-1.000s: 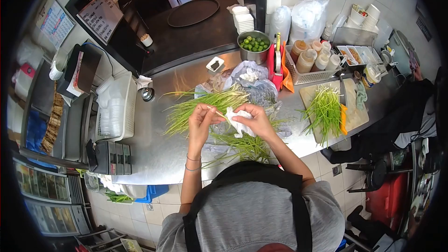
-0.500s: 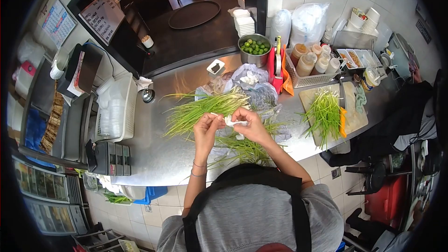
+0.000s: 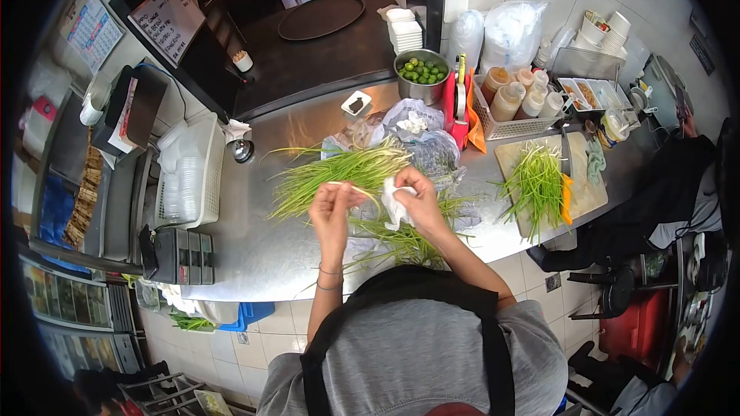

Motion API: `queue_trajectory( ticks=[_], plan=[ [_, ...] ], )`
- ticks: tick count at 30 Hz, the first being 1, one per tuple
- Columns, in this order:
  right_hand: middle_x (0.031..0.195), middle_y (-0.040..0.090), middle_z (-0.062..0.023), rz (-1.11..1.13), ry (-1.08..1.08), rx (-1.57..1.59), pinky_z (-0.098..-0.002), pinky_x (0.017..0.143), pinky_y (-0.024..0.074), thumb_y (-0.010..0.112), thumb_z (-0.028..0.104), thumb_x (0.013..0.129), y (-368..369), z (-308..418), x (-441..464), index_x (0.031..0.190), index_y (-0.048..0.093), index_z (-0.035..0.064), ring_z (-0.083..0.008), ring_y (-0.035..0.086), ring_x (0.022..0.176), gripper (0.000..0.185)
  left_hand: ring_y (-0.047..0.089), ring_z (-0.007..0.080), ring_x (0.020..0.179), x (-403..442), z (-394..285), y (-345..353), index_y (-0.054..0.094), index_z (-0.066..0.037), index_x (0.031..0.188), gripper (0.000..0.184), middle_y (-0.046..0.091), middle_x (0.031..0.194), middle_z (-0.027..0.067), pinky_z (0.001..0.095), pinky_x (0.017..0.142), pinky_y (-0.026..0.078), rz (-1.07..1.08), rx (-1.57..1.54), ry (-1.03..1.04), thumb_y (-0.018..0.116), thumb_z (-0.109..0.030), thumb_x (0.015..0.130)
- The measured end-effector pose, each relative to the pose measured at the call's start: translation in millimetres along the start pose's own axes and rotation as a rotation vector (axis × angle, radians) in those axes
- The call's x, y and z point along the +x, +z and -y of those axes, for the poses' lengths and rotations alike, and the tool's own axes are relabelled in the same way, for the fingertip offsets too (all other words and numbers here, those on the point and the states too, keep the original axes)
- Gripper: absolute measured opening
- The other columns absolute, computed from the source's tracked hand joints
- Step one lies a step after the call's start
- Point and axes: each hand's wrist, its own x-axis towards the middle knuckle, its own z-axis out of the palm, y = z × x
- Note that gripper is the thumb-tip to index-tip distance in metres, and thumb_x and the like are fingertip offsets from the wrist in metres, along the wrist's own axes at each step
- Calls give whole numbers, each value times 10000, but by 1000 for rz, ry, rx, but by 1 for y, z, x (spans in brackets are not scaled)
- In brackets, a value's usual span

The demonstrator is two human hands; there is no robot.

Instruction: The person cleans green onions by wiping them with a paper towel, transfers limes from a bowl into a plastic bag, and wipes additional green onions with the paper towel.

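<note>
A pinch of my left hand (image 3: 334, 206) holds a thin green-onion stalk (image 3: 368, 196), its pale end pointing left and its rest curving toward the right. My right hand (image 3: 418, 199) is closed on a crumpled white tissue (image 3: 397, 205), which hangs below the fingers. Beyond both hands lies a thick bunch of green onions (image 3: 327, 179). Looser green onions (image 3: 412, 240) are spread on plastic below my right hand. Another bunch of green onions (image 3: 536, 185) lies on a cutting board (image 3: 593, 200) at the right.
A metal pot (image 3: 422, 91) of green citrus fruits and a basket of sauce bottles (image 3: 509, 129) line the back of the steel counter (image 3: 247, 239). A plastic bag (image 3: 435, 150) lies behind the greens. Left stands a basket of plastic containers (image 3: 212, 177). Another person (image 3: 655, 192) is at the right.
My hands have moved apart. My left hand has shifted left with the green-onion stalk, and the tissue in my right hand has come off it and hangs lower.
</note>
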Motion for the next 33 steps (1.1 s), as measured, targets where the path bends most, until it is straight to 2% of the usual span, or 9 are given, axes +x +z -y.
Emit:
queue_trajectory(
  ticks=[3, 4, 8, 12, 15, 18, 21, 24, 33],
  plan=[
    [749, 510, 30, -55, -23, 35, -204, 656, 403, 569, -41, 734, -11, -6, -1, 823, 515, 48, -61, 501, 714, 137, 650, 162, 698, 5, -14, -9, 540, 18, 867, 88, 639, 771, 108, 268, 643, 549, -29, -10, 43, 530, -61, 905],
    [802, 574, 5, 25, 14, 8, -199, 649, 426, 577, -42, 760, -16, -2, -3, 862, 563, 18, -64, 538, 730, 119, 650, 162, 699, 7, -14, -12, 538, 18, 869, 89, 639, 770, 107, 266, 638, 552, -21, 2, 29, 527, -62, 906],
    [926, 651, -64, 104, 114, -15, -209, 686, 468, 619, 3, 800, -19, 14, -8, 998, 638, -9, -79, 592, 772, 200, 647, 153, 707, 14, -10, -3, 539, 14, 868, 90, 641, 770, 98, 255, 647, 540, 82, 58, -41, 534, -68, 906],
    [933, 649, -59, 82, 224, 33, -225, 689, 463, 667, 29, 786, -12, 23, -5, 1015, 636, -9, -85, 582, 766, 234, 647, 140, 705, 13, 9, 10, 547, 6, 868, 86, 646, 775, 87, 226, 618, 514, 173, 118, -58, 544, -73, 902],
    [870, 650, -59, 110, -9, -376, -250, 678, 455, 680, 75, 785, -12, 11, 1, 991, 639, -19, -100, 585, 762, 230, 636, 119, 713, 9, 12, 15, 558, 6, 867, 85, 645, 781, 79, 221, 616, 504, 200, 89, -58, 557, -74, 895],
    [820, 622, -97, 151, -109, -606, -294, 672, 444, 678, 116, 784, -10, 21, 3, 975, 628, -34, -178, 595, 749, 248, 626, 109, 732, 8, 12, 12, 566, 8, 864, 102, 645, 792, 70, 228, 633, 506, 191, 129, -40, 567, -90, 893],
    [820, 581, -135, 186, -312, -594, -335, 675, 438, 652, 126, 792, 1, 30, 1, 977, 618, -31, -275, 578, 758, 245, 619, 106, 746, 7, 13, 9, 571, 5, 865, 106, 647, 809, 63, 226, 632, 501, 181, 144, -34, 574, -98, 890],
    [949, 566, -178, 236, -334, -647, -379, 723, 448, 619, 79, 787, 4, 39, -3, 974, 592, -38, -363, 559, 851, 222, 616, 107, 743, 8, 13, 5, 573, -1, 867, 96, 650, 821, 67, 222, 629, 498, 171, 91, -51, 568, -93, 891],
    [832, 540, -159, 310, -252, -775, -394, 674, 436, 621, 66, 781, -14, 9, -21, 939, 602, -28, -330, 557, 773, 186, 624, 124, 678, 26, -24, -20, 569, -1, 877, 101, 647, 807, 94, 238, 615, 530, -42, 92, 78, 539, -93, 905]
  ],
)
